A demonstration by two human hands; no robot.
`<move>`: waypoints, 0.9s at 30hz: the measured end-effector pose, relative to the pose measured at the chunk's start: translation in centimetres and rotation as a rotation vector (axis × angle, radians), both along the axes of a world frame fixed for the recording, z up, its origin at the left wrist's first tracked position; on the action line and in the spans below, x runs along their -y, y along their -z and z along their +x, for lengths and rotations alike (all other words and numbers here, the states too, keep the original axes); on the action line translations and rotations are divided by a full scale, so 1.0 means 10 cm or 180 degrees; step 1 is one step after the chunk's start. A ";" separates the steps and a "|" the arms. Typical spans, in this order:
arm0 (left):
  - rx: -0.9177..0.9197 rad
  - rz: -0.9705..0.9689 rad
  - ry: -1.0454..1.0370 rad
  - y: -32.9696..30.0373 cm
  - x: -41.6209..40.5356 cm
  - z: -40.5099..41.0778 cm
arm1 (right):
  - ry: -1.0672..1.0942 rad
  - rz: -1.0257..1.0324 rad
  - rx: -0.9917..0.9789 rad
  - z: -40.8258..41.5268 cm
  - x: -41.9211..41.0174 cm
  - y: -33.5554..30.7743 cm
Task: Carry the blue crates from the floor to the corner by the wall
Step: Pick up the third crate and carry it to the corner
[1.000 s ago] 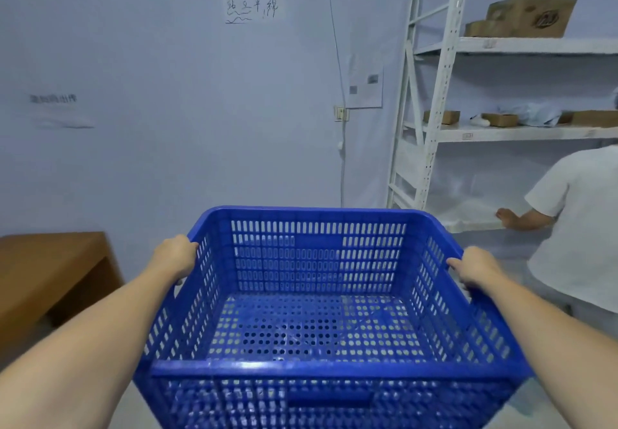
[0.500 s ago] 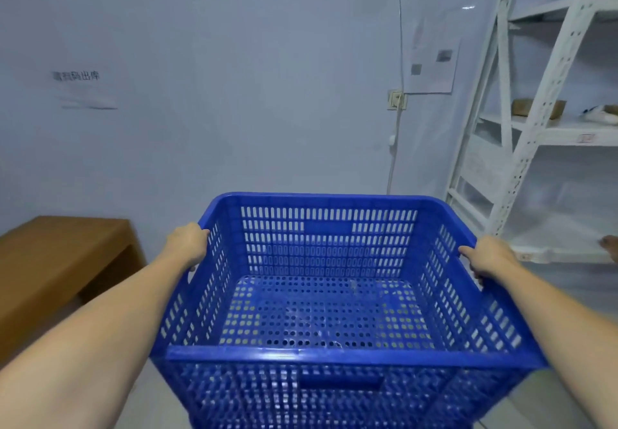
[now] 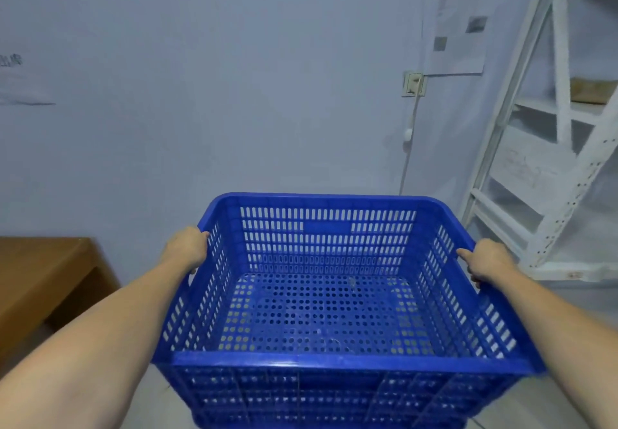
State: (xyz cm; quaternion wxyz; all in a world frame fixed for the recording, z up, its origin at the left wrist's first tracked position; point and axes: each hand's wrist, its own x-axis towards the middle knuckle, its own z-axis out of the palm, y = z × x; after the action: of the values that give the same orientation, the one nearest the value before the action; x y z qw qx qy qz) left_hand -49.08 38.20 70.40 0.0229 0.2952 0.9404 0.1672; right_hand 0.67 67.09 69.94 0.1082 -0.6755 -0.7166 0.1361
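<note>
Crate (image 3: 327, 298) — upright, open side up — gripped by both side rims.

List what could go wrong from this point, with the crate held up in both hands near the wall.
1. The blue crate fills the lower view, so the floor ahead is largely hidden; a stumble is possible.
2. The white shelving rack stands close on the right; the crate's corner might clip its frame while swinging toward the wall.
3. The left hand and right hand each grip only the side rim, so a slipping grip could tilt the crate.
</note>
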 end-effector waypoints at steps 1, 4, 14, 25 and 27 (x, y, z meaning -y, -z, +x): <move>-0.0012 -0.0029 0.0012 0.04 -0.13 -0.08 | -0.0008 -0.0015 -0.0002 -0.08 -0.13 0.05; -0.0034 -0.0063 0.0011 0.16 -0.50 -0.29 | -0.0082 -0.0131 -0.0005 -0.33 -0.53 0.17; 0.0062 0.0136 -0.0206 0.78 -1.45 -0.99 | -0.0402 -0.0274 -0.0233 -1.10 -1.75 0.58; 0.0250 -0.0036 -0.0139 1.68 -2.39 -1.80 | -0.0175 -0.0172 -0.0219 -1.72 -2.58 1.52; 0.0278 -0.0096 -0.0152 1.81 -2.51 -1.88 | -0.0170 -0.0252 -0.0211 -1.78 -2.67 1.69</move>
State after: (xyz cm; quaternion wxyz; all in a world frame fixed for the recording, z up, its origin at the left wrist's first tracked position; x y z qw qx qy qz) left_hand -67.93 63.30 52.35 0.0643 0.2647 0.9477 0.1662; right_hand -17.09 93.79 53.06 0.1013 -0.6550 -0.7244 0.1894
